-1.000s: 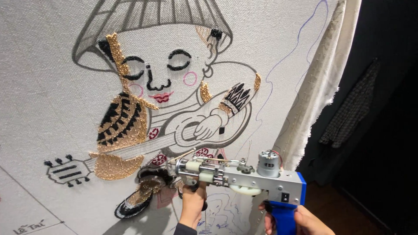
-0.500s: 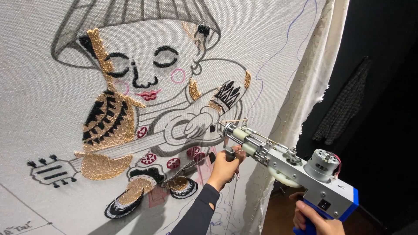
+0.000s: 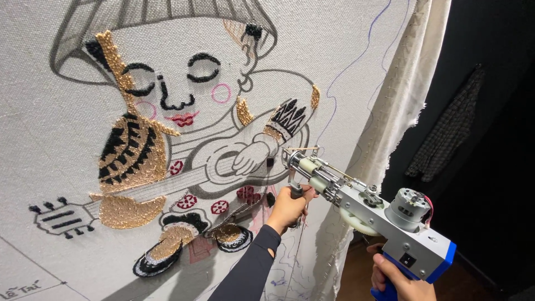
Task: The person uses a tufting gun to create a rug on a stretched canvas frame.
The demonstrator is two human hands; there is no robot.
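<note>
A grey and blue tufting gun [image 3: 379,214] points up-left at a stretched white cloth [image 3: 67,111] bearing a part-tufted picture of a figure playing a guitar [image 3: 184,150]. My right hand [image 3: 398,278] grips the gun's blue rear handle at the bottom right. My left hand [image 3: 290,206], in a dark sleeve, is closed around the front handle below the gun's nose. The needle tip [image 3: 287,153] sits close to the cloth beside the figure's sleeve; whether it touches is unclear.
The cloth's frayed loose edge [image 3: 401,106] hangs along the right side of the frame. Beyond it is a dark area with a checked garment [image 3: 451,128] hanging. Blue drawn lines [image 3: 356,61] cross the untufted cloth at upper right.
The gun has swung from level near the figure's feet to angled up toward its sleeve. Both hands moved with it, and the view shifted closer.
</note>
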